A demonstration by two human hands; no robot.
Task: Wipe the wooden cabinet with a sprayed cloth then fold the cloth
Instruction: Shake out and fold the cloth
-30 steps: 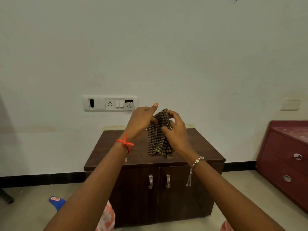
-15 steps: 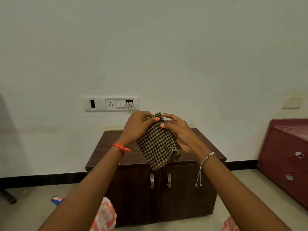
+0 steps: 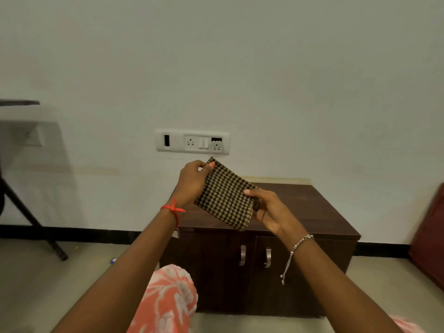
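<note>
A brown-and-tan checked cloth (image 3: pixel 224 195) is folded into a small flat rectangle and held in the air above the dark wooden cabinet (image 3: pixel 310 210). My left hand (image 3: pixel 191 182) pinches its upper left corner, thumb on top. My right hand (image 3: pixel 271 210) grips its right edge, thumb on the front and fingers behind. The cabinet has two doors with metal handles (image 3: pixel 254 255) and stands against the white wall.
A white switch and socket panel (image 3: pixel 192 141) is on the wall above the cabinet. A dark red chest (image 3: pixel 430 239) stands at the right edge. A black stand leg (image 3: pixel 33 224) slants at the left. My knee in orange patterned cloth (image 3: pixel 168 296) is below.
The cloth went from hanging loosely bunched to a flat folded rectangle. My view has swung left and down, so the cabinet now sits to the right of centre.
</note>
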